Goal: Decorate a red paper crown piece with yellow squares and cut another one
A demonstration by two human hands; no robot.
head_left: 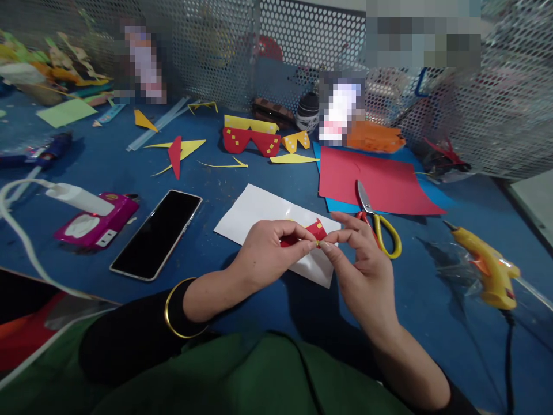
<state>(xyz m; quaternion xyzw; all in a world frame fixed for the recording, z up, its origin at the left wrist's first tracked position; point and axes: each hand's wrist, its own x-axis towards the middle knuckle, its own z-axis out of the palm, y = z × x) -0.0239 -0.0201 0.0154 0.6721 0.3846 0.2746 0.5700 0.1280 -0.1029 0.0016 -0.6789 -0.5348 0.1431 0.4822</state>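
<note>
Over a folded white sheet (242, 213), the fingertips of both hands meet. My left hand (272, 253) and my right hand (365, 262) are each closed in a pinch on a tiny yellow piece (318, 243). Right behind the fingers is a red paper cutout (317, 229) with small yellow squares on it. My left fingers partly cover this cutout, and I cannot tell whether they grip it too. To the right of the white sheet lie scissors (389, 239) with red and yellow handles, close to my right hand.
A black-screened phone (158, 236) and a purple power socket (97, 222) are on the left. Decorated red paper glasses (251, 142) stand at the back among yellow scraps. Red sheets (375, 178) lie behind the scissors. A yellow glue gun (488, 268) rests on the right, its cord trailing forward.
</note>
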